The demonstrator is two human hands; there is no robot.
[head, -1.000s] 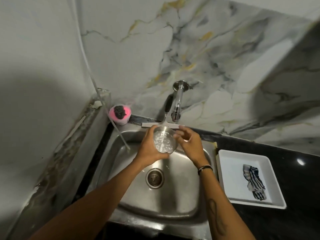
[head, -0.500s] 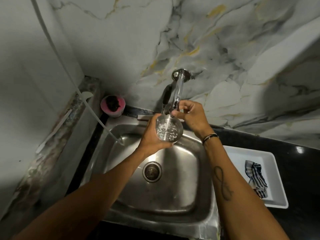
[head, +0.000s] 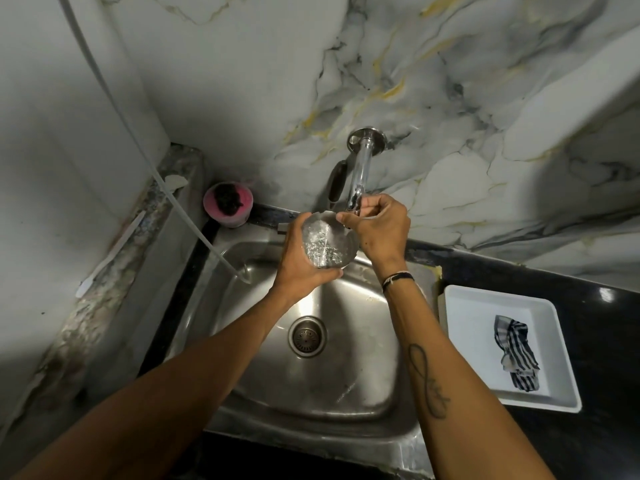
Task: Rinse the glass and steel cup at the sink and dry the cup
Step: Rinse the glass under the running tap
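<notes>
One vessel was mid-rinse: the left hand (head: 300, 261) was wrapped around the water-filled cup (head: 328, 244) just below the tap (head: 360, 174), over the sink (head: 349, 382). Right hand (head: 379, 226) was closed on the tap's end. Drying remained; the striped cloth (head: 516, 353) lay in a white tray (head: 460, 306), right of the tap.

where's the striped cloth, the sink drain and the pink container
striped cloth (head: 516, 355): head view, middle of the folds
sink drain (head: 307, 336): head view, centre of the strainer
pink container (head: 228, 216): head view, front wall
</notes>
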